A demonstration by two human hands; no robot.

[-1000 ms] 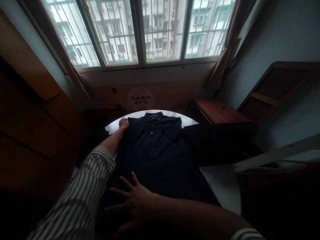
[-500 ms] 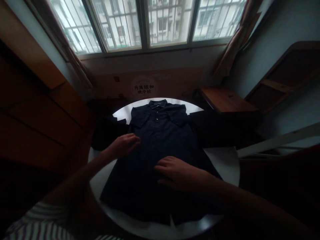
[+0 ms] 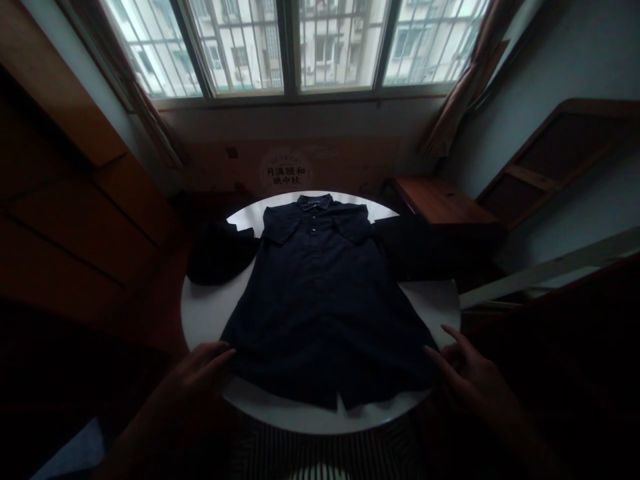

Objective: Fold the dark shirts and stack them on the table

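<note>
A dark navy button-up shirt [image 3: 320, 287] lies front up and spread on a round white table [image 3: 210, 310], its collar at the far side and both sleeves folded in over the chest. At the shirt's lower left corner, my left hand [image 3: 207, 363] is closed, thumb and fingers pinching the hem. My right hand [image 3: 463, 370] is at the lower right corner, one finger lifted away and the others closed on the cloth at the edge. Shadow partly hides the fingertips under the fabric.
Bundled black cloth [image 3: 220, 253] lies on the table's left, and more dark cloth [image 3: 410, 250] on its right. A low wooden table [image 3: 445, 200] stands beyond at the right, below the barred window [image 3: 330, 47]. A pale rail [image 3: 550, 270] slants in from the right.
Both hands have moved from above the middle of the shirt out and down to its lower corners, where they have taken hold of the hem. The hem now lies farther from me.
</note>
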